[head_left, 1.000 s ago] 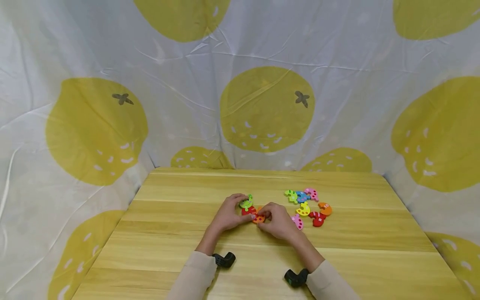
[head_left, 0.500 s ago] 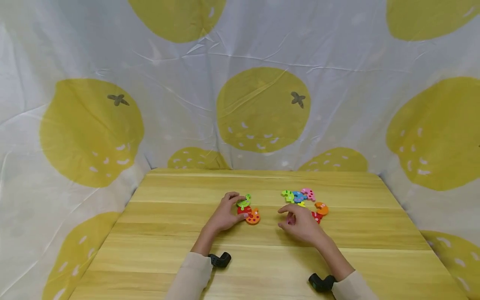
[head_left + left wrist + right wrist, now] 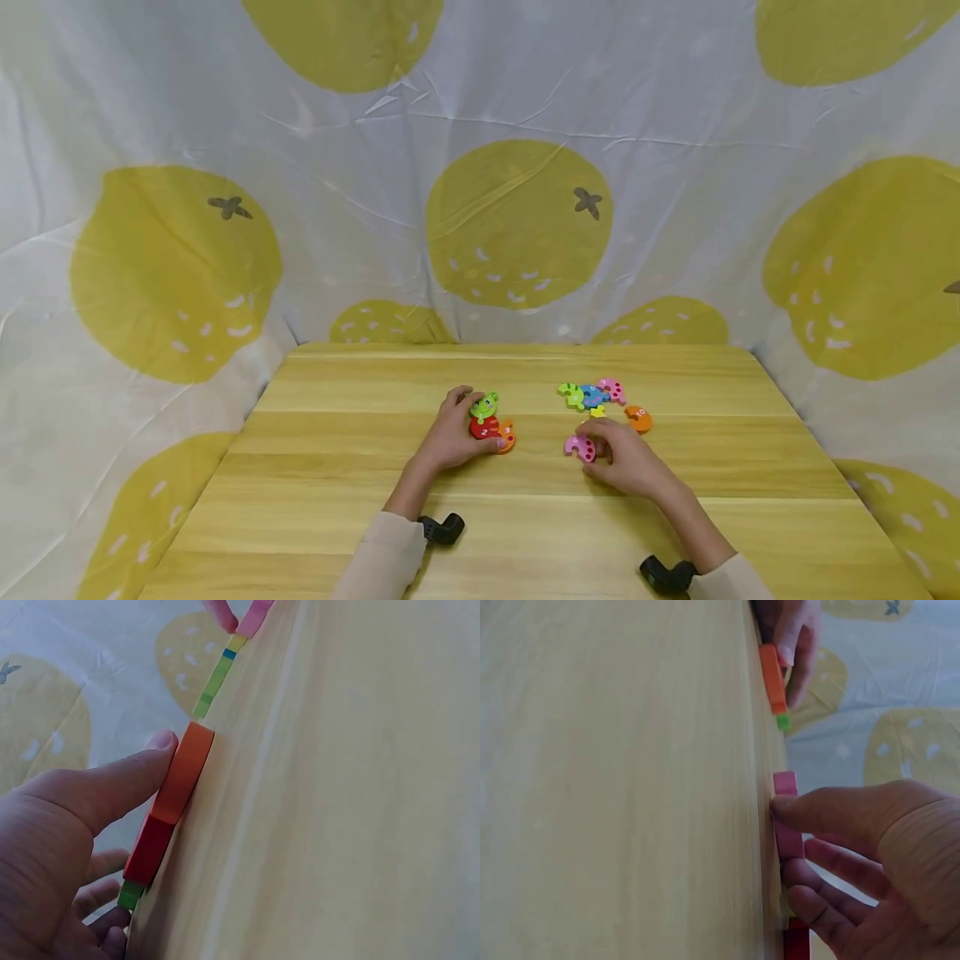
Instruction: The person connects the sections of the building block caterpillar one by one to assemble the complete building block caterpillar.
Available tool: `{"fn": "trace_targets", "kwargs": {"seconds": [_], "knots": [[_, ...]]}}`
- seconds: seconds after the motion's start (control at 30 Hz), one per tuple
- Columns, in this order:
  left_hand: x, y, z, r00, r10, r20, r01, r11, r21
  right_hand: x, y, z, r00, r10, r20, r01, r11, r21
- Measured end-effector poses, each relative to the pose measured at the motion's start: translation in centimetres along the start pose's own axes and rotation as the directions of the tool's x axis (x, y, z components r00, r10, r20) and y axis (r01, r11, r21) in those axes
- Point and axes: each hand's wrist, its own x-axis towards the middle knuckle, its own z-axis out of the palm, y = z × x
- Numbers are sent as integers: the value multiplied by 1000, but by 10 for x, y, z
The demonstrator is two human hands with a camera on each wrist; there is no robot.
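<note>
My left hand (image 3: 450, 432) reaches up from the near edge, palm turned inward, holding a short row of three touching pieces between thumb and bent fingers. The thumb lies on the orange spotted piece (image 3: 508, 439), the fingers curve around the green head piece (image 3: 485, 406), and the red piece marked 2 (image 3: 483, 428) sits between. My right hand (image 3: 630, 458), forearm slanting in from the right, pinches a pink piece (image 3: 579, 448) between thumb and fingers, well apart from the row; whether it is slightly raised I cannot tell.

The head view gives the painted faces; the wrist views give chiefly the edges. Only the right wrist view shows a dark red piece (image 3: 797, 941) below my fingers.

The counter (image 3: 420, 542) is of pale striped wood. Beyond my right hand lie a green striped piece (image 3: 572, 395), a blue piece (image 3: 595, 396), another pink piece (image 3: 613, 390), a partly covered yellow piece (image 3: 597, 412) and an orange piece marked 10 (image 3: 639, 418). A creased cloth (image 3: 352, 200) printed with lemons hangs behind.
</note>
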Motion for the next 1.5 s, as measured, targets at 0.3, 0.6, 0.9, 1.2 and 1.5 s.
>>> {"fn": "trace_targets", "kwargs": {"seconds": [0.3, 0.6, 0.9, 1.2, 1.5], "knots": [[-3, -5, -5, 998, 40, 50, -39, 999, -10, -1, 2, 4, 999, -39, 37, 38, 999, 25], [-6, -10, -6, 997, 36, 74, -34, 999, -28, 5, -2, 8, 996, -19, 85, 16, 999, 37], [-4, -11, -8, 996, 55, 69, -53, 998, -22, 16, -8, 13, 1000, 4, 25, -5, 999, 39], [-2, -10, -11, 995, 62, 83, -62, 998, 0, 38, -21, 20, 1000, 13, -7, -13, 994, 105], [-2, -8, -10, 996, 58, 68, -57, 998, -6, 58, -33, 31, 1000, 12, 15, -14, 993, 115]]}}
